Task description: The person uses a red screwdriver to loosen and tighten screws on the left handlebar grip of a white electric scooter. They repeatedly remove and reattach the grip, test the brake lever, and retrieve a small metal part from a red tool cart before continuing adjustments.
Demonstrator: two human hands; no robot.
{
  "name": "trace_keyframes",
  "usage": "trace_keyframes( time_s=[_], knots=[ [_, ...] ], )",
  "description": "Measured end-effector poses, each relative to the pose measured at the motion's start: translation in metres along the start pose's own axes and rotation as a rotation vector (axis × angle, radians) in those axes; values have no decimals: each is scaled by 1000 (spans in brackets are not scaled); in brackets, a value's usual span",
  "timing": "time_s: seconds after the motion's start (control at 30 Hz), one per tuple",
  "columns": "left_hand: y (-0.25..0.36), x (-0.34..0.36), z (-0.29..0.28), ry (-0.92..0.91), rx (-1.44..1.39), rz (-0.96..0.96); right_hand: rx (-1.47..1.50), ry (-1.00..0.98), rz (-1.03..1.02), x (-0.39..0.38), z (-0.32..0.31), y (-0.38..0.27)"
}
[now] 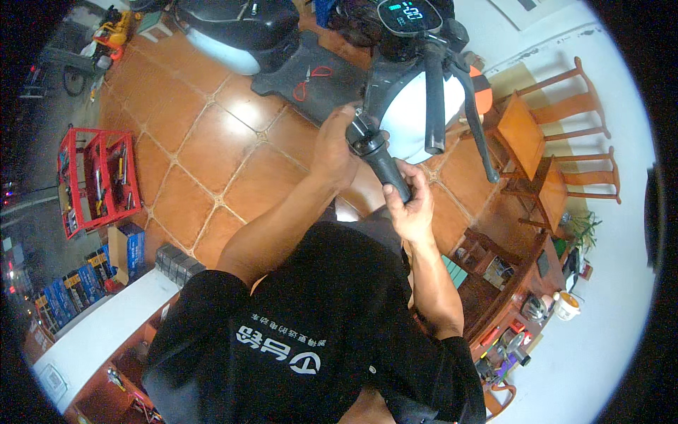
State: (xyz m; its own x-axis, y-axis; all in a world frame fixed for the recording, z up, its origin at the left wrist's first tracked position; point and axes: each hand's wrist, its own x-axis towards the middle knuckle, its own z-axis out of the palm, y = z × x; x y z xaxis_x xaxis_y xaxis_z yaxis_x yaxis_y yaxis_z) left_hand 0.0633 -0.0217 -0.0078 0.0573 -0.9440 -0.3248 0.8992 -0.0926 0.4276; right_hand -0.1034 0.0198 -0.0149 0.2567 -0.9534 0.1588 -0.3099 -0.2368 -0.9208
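A black handlebar twist grip [390, 172] with a wider collar at its upper end is between my two hands, tilted down to the right. My left hand [335, 150] is closed round the collar end. Closer to me, my right hand [412, 205] grips the lower end between thumb and fingers. Just beyond them stands an electric scooter with a white front panel [413, 116]. Its black handlebar end [434, 106] and brake lever [482, 124] point toward me, and its dashboard [409, 15] is lit.
Red-handled scissors [308, 81] lie on the scooter's dark footboard [339, 67]. A red tool rack [70, 180] stands at left on the tiled floor, near boxes [74, 286]. Wooden chairs [522, 134] and a cluttered wooden desk [519, 290] line the right wall.
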Motion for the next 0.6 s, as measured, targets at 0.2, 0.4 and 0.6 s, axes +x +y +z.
trace_keyframes(
  time_s=[0.2, 0.4, 0.6],
  knots=[
    [21, 5, -2, -215, 41, 36, 781, -240, 524, 25, -19, -20],
    [25, 11, 14, -124, 147, -25, 836, -225, 686, 36, -33, -30],
    [13, 11, 24, 59, 135, -11, 89, -180, 219, 32, -35, -19]
  ],
)
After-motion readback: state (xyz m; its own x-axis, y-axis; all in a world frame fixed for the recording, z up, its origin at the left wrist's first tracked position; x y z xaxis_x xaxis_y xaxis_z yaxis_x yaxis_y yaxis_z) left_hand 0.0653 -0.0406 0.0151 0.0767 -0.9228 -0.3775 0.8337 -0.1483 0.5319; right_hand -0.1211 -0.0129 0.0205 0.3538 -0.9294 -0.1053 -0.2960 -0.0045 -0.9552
